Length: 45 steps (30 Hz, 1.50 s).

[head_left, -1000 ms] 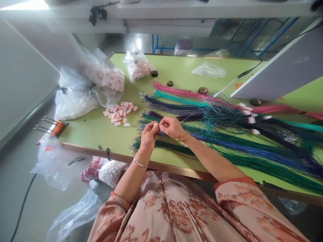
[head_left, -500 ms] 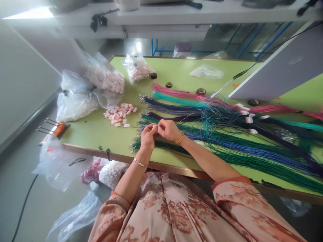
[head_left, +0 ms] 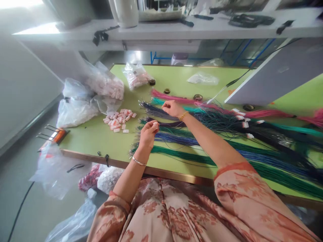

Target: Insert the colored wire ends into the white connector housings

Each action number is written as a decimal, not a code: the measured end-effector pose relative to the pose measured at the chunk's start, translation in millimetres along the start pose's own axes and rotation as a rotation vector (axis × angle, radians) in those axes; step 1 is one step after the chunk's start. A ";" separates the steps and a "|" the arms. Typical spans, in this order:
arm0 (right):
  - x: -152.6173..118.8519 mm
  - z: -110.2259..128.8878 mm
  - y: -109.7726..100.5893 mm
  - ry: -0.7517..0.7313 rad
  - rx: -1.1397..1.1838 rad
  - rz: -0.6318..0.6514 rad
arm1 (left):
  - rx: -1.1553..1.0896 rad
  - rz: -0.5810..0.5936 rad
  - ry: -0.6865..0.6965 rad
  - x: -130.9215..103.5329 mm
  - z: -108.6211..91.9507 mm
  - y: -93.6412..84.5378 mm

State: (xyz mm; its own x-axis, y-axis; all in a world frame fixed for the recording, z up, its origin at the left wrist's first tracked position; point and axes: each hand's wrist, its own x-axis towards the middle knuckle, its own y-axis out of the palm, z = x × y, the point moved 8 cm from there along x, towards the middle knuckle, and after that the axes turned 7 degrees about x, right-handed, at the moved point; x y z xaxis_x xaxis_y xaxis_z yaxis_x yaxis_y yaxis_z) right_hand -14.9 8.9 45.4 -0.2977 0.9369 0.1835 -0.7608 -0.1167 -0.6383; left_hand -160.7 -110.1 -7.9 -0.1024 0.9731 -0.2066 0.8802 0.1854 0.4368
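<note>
My left hand (head_left: 148, 133) is closed in a pinch on a small white and orange connector housing (head_left: 155, 125), with thin wires trailing from it to the right. Farther out, my right hand (head_left: 174, 109) hovers at the dark blue-grey wire bundle (head_left: 151, 109), thumb and fingers pressed together; whatever is between them is too small to make out. Below and right of the hands lie a blue wire bundle (head_left: 171, 137) and a green wire bundle (head_left: 181, 156), their metal-tipped ends to the left. Left of my hands is a loose pile of connector housings (head_left: 118, 120).
Bags of housings (head_left: 111, 85) stand at the back left, a smaller bag (head_left: 136, 75) beside them. Tape rolls (head_left: 198, 97) lie behind the pink wires (head_left: 174, 96). A pronged orange holder (head_left: 59, 135) sits at the left edge. A shelf (head_left: 151, 35) spans the back.
My right hand has moved away from my left, up and to the right, over the dark wires. My left hand stays with the connector housing. The view has tilted up slightly.
</note>
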 end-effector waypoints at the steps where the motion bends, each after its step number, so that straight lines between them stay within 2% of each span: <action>1: 12.3 -9.3 4.8 0.044 -0.077 0.016 | -0.005 0.000 -0.006 3.6 1.6 1.2; 3: 29.8 -25.1 17.3 0.124 -0.195 0.043 | -0.019 -0.003 -0.021 9.5 6.4 0.9; 6: 40.5 -39.3 34.0 0.211 -0.289 0.061 | -0.031 -0.006 -0.049 14.7 14.4 -4.9; 10: 43.7 -42.4 45.3 0.203 -0.393 0.096 | -0.041 -0.003 -0.066 15.7 18.9 -11.4; 21: 50.7 -42.7 54.8 0.072 -0.457 0.212 | -0.079 0.011 -0.080 11.7 22.5 -8.8; 25: 53.2 -44.0 53.5 0.091 -0.457 0.187 | -0.083 0.011 -0.081 10.7 21.9 -10.3; 30: 58.3 -43.1 36.3 0.076 -0.395 0.101 | -0.075 0.012 -0.083 9.3 20.0 -8.5; 35: 74.1 -21.1 36.3 0.008 -0.148 0.051 | -0.073 0.032 -0.087 8.3 19.7 -5.9; 40: 91.9 30.9 57.6 -0.086 0.075 0.043 | -0.080 0.030 -0.089 7.9 18.8 -7.1; 43: 88.7 59.2 65.9 -0.109 0.175 0.080 | -0.076 0.016 -0.076 7.6 17.4 -8.2; 45: 77.1 72.2 64.3 -0.123 0.233 0.100 | -0.084 0.002 -0.053 7.7 16.1 -8.9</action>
State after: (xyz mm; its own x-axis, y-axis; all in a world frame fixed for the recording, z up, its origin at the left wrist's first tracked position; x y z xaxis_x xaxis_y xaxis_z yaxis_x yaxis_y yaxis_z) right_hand -128.4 49.9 72.6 -0.4350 0.8715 0.2266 -0.8318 -0.2925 -0.4718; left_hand -161.9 -106.4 -27.5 -0.0737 0.9653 -0.2505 0.8385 0.1960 0.5085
